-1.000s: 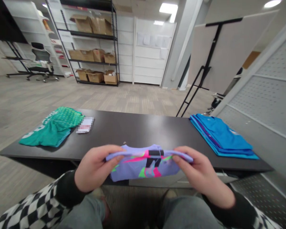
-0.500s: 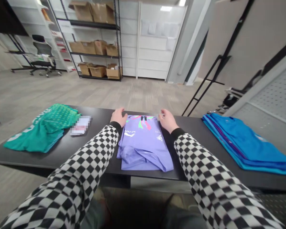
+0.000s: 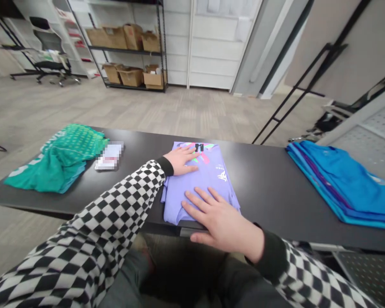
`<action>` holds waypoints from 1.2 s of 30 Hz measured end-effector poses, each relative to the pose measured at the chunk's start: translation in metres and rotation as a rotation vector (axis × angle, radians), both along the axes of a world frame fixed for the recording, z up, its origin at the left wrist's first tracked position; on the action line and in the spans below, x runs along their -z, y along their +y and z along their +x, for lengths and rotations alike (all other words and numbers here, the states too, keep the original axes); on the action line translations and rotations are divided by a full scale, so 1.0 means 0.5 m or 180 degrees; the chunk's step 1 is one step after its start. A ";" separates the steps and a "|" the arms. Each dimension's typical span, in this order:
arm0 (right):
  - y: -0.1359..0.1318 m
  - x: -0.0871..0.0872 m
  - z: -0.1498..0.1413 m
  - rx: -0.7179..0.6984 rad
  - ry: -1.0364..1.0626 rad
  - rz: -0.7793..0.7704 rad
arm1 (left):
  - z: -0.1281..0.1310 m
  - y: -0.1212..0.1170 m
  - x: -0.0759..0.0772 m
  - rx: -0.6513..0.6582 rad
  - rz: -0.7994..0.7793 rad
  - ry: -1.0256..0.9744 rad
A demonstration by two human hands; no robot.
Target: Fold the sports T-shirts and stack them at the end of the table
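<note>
**Left hand [image 3: 181, 159] and right hand [image 3: 221, 220] open and flat on folded lavender T-shirt [image 3: 211, 184]**

Left hand: the forearm, in a black-and-white checkered sleeve [image 3: 99, 226], reaches forward and across from the lower left. The palm is down on the far half of the garment, with the fingers together and pointing away from the wearer toward the pink and green print. The hand is fully open and has no hold on the fabric; it only rests on it.

Right hand: this hand is lower in view, on the near half of the garment. The palm is down and the fingers are spread and slightly curved, pointing forward and to the left. The thumb lies out to the side, just past the garment's near edge and at the table's near edge. No pinch or fold is held. The hand is open and in surface contact only.

Item position: the T-shirt lies flat and folded on the black table [image 3: 263, 171], directly beneath and between both hands, near the table's front edge. A white logo mark on the fabric shows just beyond the right hand's fingertips.

Surroundings: a green garment pile [image 3: 57, 164] and a pixelated packet [image 3: 109, 156] lie left of the left hand, the packet being the nearer. A blue shirt stack [image 3: 340, 188] lies well to the right of the right hand, near the table's right end.
</note>
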State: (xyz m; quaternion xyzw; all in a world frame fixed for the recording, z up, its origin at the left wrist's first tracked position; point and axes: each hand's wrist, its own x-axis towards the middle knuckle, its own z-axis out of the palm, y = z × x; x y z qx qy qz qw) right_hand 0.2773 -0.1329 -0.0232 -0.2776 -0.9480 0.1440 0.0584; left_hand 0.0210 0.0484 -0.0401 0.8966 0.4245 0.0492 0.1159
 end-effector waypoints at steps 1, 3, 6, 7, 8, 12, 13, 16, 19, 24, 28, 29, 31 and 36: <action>-0.013 0.006 0.003 -0.0024 -0.0031 0.0021 | 0.000 0.001 -0.001 -0.0060 0.0005 0.0027; -0.026 0.007 0.017 -0.0049 -0.0079 0.0046 | -0.001 -0.001 -0.001 -0.0226 -0.0002 0.0045; -0.027 -0.003 0.052 0.0022 -0.0130 0.0052 | -0.002 -0.011 0.006 -0.0544 0.0029 -0.0007; -0.022 -0.008 0.067 0.0080 -0.0151 0.0033 | -0.003 -0.018 0.010 -0.0671 0.0046 -0.0027; -0.014 -0.012 0.083 0.0151 -0.0173 0.0000 | -0.005 -0.026 0.014 -0.0803 0.0058 -0.0047; 0.028 -0.031 0.154 0.0587 -0.0296 -0.0206 | -0.009 -0.107 0.026 -0.1549 0.0074 -0.0046; 0.036 -0.037 0.167 0.0730 -0.0346 -0.0198 | -0.010 -0.139 0.024 -0.1776 0.0139 -0.0009; 0.032 -0.054 0.174 0.1236 -0.0370 0.0223 | -0.019 -0.235 -0.002 -0.2269 0.0353 0.0227; -0.014 -0.059 0.112 0.1580 0.0009 0.0719 | -0.048 -0.276 -0.053 -0.2312 0.0418 0.0364; -0.074 -0.018 -0.050 0.1362 0.0283 0.0565 | -0.124 -0.194 -0.072 -0.1378 0.0855 0.0094; -0.033 0.019 -0.068 0.1244 -0.0183 0.0253 | -0.148 -0.159 -0.016 -0.1350 0.0171 0.0297; -0.013 0.022 -0.051 0.1174 -0.0269 0.0208 | -0.145 -0.169 -0.007 -0.1497 0.0112 0.0312; 0.032 0.017 0.001 0.1015 -0.0399 0.0123 | -0.127 -0.208 -0.001 -0.1716 0.0144 0.0363; 0.167 -0.027 0.150 0.1112 -0.0640 -0.0453 | -0.036 -0.350 -0.048 -0.1977 0.0356 0.0670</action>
